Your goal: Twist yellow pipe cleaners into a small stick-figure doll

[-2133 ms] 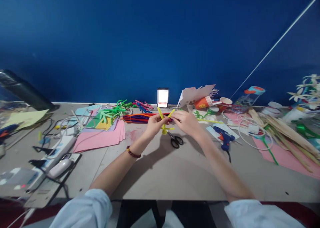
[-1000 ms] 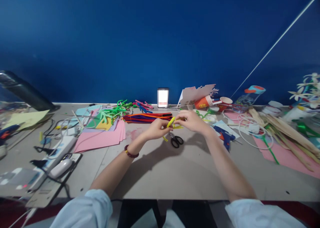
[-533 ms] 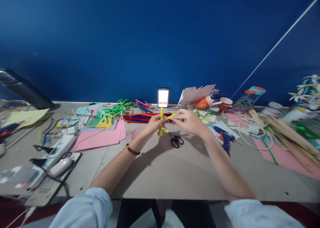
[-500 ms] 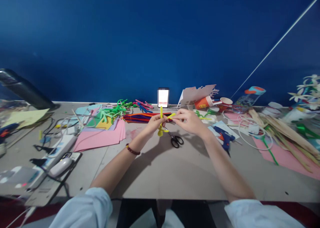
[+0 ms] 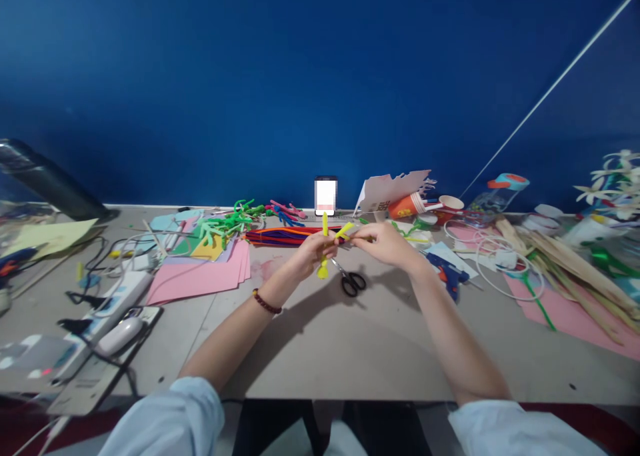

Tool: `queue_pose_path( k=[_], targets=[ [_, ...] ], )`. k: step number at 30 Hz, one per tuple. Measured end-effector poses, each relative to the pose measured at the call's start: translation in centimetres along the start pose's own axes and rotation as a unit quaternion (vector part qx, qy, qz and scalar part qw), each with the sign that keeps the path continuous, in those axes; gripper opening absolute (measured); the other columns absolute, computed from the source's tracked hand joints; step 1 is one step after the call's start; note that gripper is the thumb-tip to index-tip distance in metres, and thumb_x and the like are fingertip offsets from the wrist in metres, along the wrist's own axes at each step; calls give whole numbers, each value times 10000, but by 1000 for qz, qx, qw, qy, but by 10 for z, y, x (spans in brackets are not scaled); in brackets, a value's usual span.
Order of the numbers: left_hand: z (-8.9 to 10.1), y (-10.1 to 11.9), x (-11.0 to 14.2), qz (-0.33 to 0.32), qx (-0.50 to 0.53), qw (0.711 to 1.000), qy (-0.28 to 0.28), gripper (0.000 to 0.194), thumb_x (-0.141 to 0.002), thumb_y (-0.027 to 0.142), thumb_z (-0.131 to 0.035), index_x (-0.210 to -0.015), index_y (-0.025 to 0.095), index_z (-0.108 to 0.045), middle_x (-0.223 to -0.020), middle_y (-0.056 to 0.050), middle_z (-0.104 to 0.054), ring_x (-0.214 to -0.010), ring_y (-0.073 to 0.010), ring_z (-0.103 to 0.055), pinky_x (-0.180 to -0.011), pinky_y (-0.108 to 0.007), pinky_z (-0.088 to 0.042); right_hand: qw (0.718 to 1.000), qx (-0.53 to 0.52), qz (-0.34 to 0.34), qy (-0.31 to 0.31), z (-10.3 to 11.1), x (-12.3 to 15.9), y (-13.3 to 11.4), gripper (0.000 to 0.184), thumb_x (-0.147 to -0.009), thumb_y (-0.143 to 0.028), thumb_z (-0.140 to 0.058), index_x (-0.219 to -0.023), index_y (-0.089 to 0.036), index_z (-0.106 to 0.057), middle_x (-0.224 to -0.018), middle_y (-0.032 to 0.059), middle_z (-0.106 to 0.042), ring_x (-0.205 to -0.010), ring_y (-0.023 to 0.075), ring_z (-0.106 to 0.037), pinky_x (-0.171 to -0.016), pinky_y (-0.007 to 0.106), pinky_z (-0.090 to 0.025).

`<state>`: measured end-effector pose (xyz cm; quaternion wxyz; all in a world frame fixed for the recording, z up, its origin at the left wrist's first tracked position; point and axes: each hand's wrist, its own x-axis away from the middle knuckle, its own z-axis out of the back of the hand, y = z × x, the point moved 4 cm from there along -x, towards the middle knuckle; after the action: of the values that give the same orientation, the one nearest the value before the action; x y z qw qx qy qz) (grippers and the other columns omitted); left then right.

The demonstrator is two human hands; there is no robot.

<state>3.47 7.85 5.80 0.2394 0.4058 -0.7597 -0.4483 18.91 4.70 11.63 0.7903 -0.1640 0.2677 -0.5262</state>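
My left hand (image 5: pixel 314 251) is closed on a yellow pipe cleaner piece (image 5: pixel 323 269), with one end sticking up above the fingers and a looped lower end hanging below. A yellow strand slants from it towards my right hand (image 5: pixel 379 241), whose thumb and forefinger are pinched together at that strand. Part of the yellow piece is hidden by my fingers. Just below the hands lies a pair of scissors (image 5: pixel 353 283) with black handles. Behind my left hand is a bundle of purple, red and orange pipe cleaners (image 5: pixel 280 235).
A phone (image 5: pixel 326 196) stands against the blue wall. Pink paper (image 5: pixel 200 281) and green pipe cleaners (image 5: pixel 225 228) lie to the left, beside a power strip (image 5: pixel 107 319). To the right are a blue glue gun (image 5: pixel 449 275), orange paper cups (image 5: pixel 406 206) and a white cable (image 5: pixel 510 295).
My right hand has turned slightly and its fingers have closed in lower along the yellow strand. The hanging yellow end has shifted and looks narrower.
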Motion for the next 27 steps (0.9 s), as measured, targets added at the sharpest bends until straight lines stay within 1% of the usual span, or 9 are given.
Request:
queue_pose_path(
  k=[4, 8, 12, 16, 19, 21, 24, 26, 27],
  targets=[
    [4, -3, -2, -20, -76, 996, -32, 232, -733, 319, -666, -627, 140, -564, -440, 61, -372, -429, -57, -335, -472, -224, -251, 999, 3, -35, -36, 2, 1, 2, 215, -855, -237, -565, -862, -229, -780, -827, 32, -755, -698, 170, -634, -623, 267, -423],
    [9, -3, -2, -35, -116, 992, -29, 270, -768, 381, -675, -700, 124, -630, -454, 51, -414, -451, -61, -358, -483, -230, -258, 998, 7, -39, -48, 3, 1, 0, 232, -848, -212, -552, -878, -235, -781, -879, 42, -760, -749, 176, -644, -648, 267, -429],
    [10, 0, 0, -53, -142, 988, -33, 305, -772, 419, -685, -697, 127, -634, -471, 46, -441, -471, -60, -370, -503, -235, -290, 998, -3, -34, -46, 3, 1, 1, 236, -848, -221, -556, -914, -238, -782, -895, 47, -759, -756, 177, -640, -657, 265, -426],
    [8, 2, 2, -69, -164, 983, -46, 287, -762, 407, -700, -716, 130, -642, -521, 33, -489, -507, -63, -411, -531, -232, -326, 997, 2, -41, -68, 1, 1, 1, 232, -860, -263, -556, -915, -246, -780, -829, 34, -746, -702, 165, -610, -620, 263, -397],
    [3, 3, 6, -51, -173, 981, -75, 276, -753, 396, -703, -728, 124, -665, -524, 33, -476, -505, -62, -392, -513, -227, -312, 995, 11, -48, -87, 1, 2, 1, 229, -861, -290, -561, -843, -231, -782, -743, 30, -726, -651, 160, -584, -591, 266, -372],
    [-1, 4, 9, -22, -192, 976, -104, 275, -747, 393, -699, -726, 119, -678, -523, 31, -466, -495, -59, -372, -492, -224, -292, 995, 9, -51, -88, 2, 1, 2, 213, -848, -260, -570, -833, -229, -781, -775, 29, -737, -669, 161, -596, -604, 267, -381],
    [-8, 6, 14, 17, -253, 956, -150, 265, -751, 383, -680, -737, 119, -694, -519, 34, -451, -482, -55, -349, -472, -219, -257, 995, 4, -62, -81, 3, 1, 5, 186, -825, -259, -597, -814, -240, -782, -824, 20, -752, -706, 165, -621, -625, 266, -399],
    [-11, 7, 16, 25, -294, 942, -159, 263, -755, 383, -661, -740, 124, -700, -510, 44, -423, -467, -52, -321, -464, -219, -232, 995, 13, -68, -68, 4, 1, 5, 175, -818, -277, -612, -786, -245, -782, -808, 16, -754, -699, 170, -628, -621, 269, -404],
    [-11, 6, 16, 23, -310, 938, -151, 263, -753, 384, -654, -732, 126, -700, -507, 47, -412, -461, -51, -308, -461, -220, -221, 996, 23, -68, -57, 3, 1, 5, 171, -817, -278, -617, -785, -246, -782, -805, 18, -755, -699, 173, -632, -621, 271, -405]
  ],
)
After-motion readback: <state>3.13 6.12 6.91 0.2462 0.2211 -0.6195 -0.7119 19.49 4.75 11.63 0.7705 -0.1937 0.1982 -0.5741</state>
